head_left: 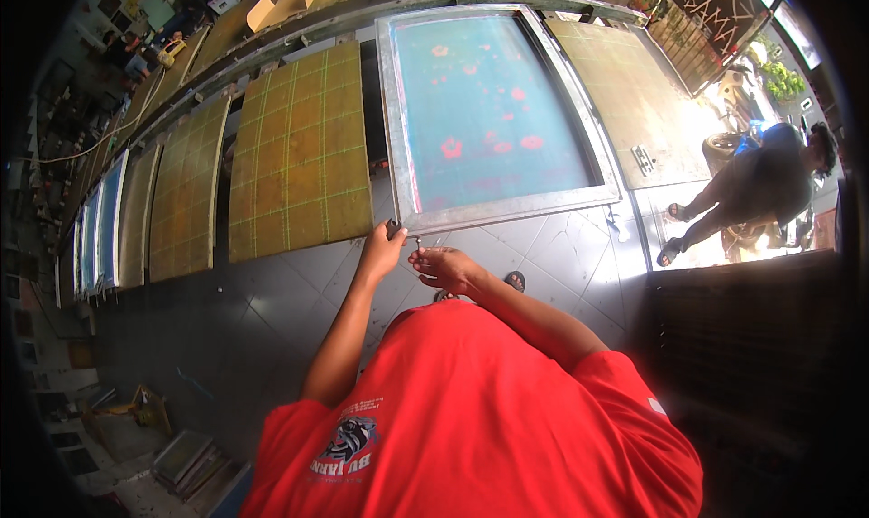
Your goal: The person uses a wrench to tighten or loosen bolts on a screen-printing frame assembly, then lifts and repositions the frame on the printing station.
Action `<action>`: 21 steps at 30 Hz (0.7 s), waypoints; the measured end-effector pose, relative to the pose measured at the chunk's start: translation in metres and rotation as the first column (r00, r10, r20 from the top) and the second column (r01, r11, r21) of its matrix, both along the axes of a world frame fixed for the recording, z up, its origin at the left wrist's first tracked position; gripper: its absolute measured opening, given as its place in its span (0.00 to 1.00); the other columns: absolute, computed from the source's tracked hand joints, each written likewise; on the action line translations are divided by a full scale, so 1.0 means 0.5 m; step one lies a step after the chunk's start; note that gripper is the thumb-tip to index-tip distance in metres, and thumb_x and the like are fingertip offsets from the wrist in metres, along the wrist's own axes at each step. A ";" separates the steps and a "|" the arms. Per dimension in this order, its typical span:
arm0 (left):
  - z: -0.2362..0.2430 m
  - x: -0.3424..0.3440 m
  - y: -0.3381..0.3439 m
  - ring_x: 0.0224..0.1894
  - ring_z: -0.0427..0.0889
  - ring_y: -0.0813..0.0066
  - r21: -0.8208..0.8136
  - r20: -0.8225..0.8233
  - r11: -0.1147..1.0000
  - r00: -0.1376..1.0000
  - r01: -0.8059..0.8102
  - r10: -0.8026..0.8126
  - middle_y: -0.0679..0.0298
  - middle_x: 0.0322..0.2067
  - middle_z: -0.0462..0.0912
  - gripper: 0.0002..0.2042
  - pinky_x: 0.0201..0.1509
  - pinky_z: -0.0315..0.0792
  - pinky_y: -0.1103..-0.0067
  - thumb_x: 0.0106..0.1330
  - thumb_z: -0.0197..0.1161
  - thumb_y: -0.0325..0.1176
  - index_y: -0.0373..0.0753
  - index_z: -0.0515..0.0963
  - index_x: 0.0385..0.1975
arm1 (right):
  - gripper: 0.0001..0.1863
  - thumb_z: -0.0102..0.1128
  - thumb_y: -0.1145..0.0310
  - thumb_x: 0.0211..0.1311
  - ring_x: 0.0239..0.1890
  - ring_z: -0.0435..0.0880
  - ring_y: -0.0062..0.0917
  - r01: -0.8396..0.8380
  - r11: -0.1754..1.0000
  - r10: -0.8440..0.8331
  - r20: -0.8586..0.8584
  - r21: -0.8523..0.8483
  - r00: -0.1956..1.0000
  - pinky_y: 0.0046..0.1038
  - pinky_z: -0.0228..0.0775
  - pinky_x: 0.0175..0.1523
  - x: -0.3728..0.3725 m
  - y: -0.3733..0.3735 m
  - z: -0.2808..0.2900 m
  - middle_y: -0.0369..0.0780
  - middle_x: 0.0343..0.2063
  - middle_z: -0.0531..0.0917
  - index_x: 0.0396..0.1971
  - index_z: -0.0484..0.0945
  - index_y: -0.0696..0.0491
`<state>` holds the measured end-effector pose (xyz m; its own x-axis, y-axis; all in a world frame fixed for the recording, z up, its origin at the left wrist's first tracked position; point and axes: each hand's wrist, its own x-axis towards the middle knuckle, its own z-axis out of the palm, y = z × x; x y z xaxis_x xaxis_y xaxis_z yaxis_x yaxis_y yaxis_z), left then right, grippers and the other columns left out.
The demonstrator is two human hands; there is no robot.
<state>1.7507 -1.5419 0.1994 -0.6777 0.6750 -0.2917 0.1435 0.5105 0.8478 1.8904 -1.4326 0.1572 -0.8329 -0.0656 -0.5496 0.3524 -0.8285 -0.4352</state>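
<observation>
A large screen printing frame point(507, 206) with a silver-grey metal border lies in front of me. Its teal mesh point(489, 83) carries pink and red flower shapes. At the frame's near left corner, my left hand point(382, 251) is closed around a small dark piece point(392, 229), mostly hidden by the fingers. Just right of it, my right hand point(445, 269) has its fingers curled together at the lower end of a small metal bolt point(418, 244), below the frame's near edge.
Yellow-brown printing boards point(303, 147) with green grid lines stand in a row to the left, and another board point(625, 92) lies right of the frame. A long metal rail point(335, 13) runs behind them. A person point(760, 178) stands at the right. Grey tiles point(543, 264) cover the floor.
</observation>
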 end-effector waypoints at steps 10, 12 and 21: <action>-0.006 0.000 -0.003 0.33 0.77 0.74 0.019 0.008 0.999 0.999 -0.034 0.033 0.63 0.27 0.79 0.09 0.39 0.69 0.76 0.66 0.54 0.33 0.33 0.73 0.34 | 0.08 0.53 0.60 0.67 0.37 0.74 0.16 -0.019 0.998 0.018 -0.019 -0.066 1.000 0.25 0.68 0.49 -0.005 0.006 0.022 0.30 0.36 0.79 0.38 0.75 0.48; -0.007 0.004 0.001 0.32 0.77 0.75 0.026 0.007 0.999 0.999 -0.033 0.033 0.63 0.27 0.78 0.09 0.38 0.69 0.77 0.66 0.54 0.33 0.33 0.73 0.34 | 0.06 0.53 0.63 0.66 0.35 0.74 0.15 0.004 1.000 -0.004 -0.012 0.012 1.000 0.25 0.69 0.47 -0.003 0.003 0.014 0.30 0.36 0.79 0.39 0.75 0.48; -0.015 0.004 0.003 0.30 0.77 0.74 0.060 -0.004 0.997 0.999 -0.047 0.048 0.62 0.26 0.79 0.09 0.36 0.70 0.75 0.65 0.56 0.33 0.32 0.72 0.32 | 0.07 0.59 0.60 0.62 0.31 0.73 0.15 -0.019 0.999 0.018 -0.017 -0.037 1.000 0.29 0.68 0.51 -0.014 0.004 -0.018 0.27 0.31 0.76 0.35 0.75 0.47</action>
